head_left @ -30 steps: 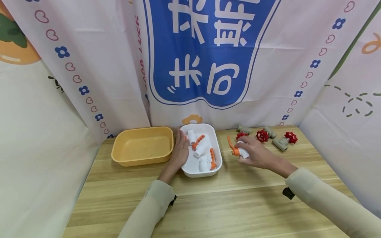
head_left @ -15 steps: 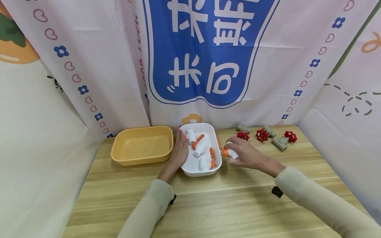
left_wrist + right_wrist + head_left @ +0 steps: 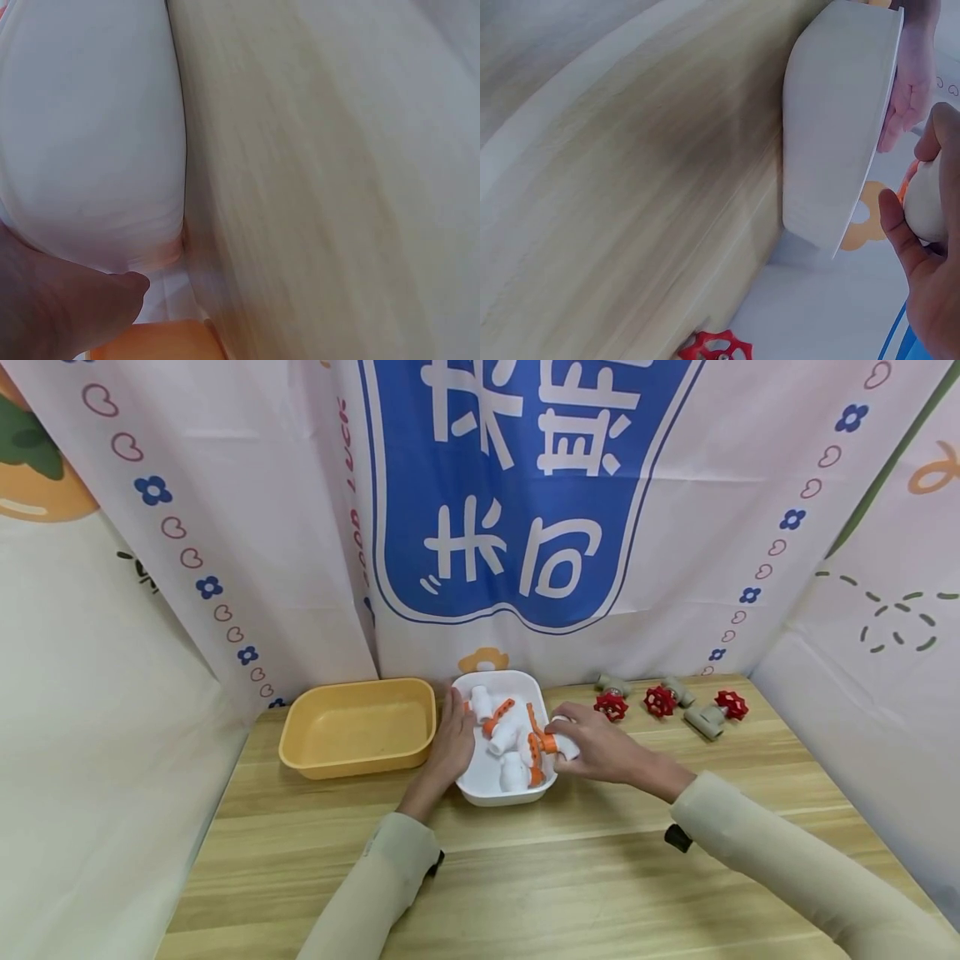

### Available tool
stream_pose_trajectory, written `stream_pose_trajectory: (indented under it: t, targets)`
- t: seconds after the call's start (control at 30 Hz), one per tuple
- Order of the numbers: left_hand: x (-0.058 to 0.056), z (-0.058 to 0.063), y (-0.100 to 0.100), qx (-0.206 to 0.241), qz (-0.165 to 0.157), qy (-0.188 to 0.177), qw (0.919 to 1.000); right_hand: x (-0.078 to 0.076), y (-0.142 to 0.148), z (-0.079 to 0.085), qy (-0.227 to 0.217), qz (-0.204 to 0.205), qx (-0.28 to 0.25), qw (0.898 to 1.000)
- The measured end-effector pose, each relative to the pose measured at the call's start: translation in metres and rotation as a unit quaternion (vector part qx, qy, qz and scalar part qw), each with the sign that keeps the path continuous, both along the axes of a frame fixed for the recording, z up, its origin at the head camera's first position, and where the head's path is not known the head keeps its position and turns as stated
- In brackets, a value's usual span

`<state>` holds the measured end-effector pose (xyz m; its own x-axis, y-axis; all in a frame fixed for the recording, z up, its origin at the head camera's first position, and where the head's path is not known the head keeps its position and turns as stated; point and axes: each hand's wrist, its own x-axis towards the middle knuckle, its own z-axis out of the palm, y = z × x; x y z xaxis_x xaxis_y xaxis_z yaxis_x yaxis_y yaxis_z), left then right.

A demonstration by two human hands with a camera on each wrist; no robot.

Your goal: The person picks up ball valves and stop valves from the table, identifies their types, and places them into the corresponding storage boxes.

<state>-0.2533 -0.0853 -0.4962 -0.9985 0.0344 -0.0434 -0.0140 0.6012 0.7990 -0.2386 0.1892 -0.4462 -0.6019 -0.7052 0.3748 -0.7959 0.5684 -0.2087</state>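
My right hand (image 3: pixel 600 747) grips a white ball valve (image 3: pixel 566 747) with an orange lever, held over the right rim of a white plastic tray (image 3: pixel 495 799). In the right wrist view, thumb and fingers close around the valve's white body (image 3: pixel 925 201), above the tray's rim. Along the tray's left side rests my left hand (image 3: pixel 453 743), fingers extended against the rim. Its thumb (image 3: pixel 90 304) lies by the tray wall (image 3: pixel 90 142) in the left wrist view. Inside the tray lie several more white valves with orange levers, one at the front (image 3: pixel 515 773).
A yellow tray (image 3: pixel 356 768) with nothing in it stands left of the white one. At the back right lie three grey pipe valves with red handwheels, the nearest one (image 3: pixel 611 706) just behind my right hand. A printed cloth (image 3: pixel 315 610) hangs behind the wooden table (image 3: pixel 525 893).
My right hand has moved left with the white ball valve, from beside the red-wheeled valves to over the white tray's right edge. The left hand has stayed at the tray.
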Motion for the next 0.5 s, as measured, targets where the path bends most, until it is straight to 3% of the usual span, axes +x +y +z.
stream_pose_trajectory:
  t: [0.5]
  targets:
    - [0.0,-0.001,-0.001,0.004,-0.005,0.013,0.9999,-0.012,-0.029,0.005,-0.033,-0.027,0.021,0.999]
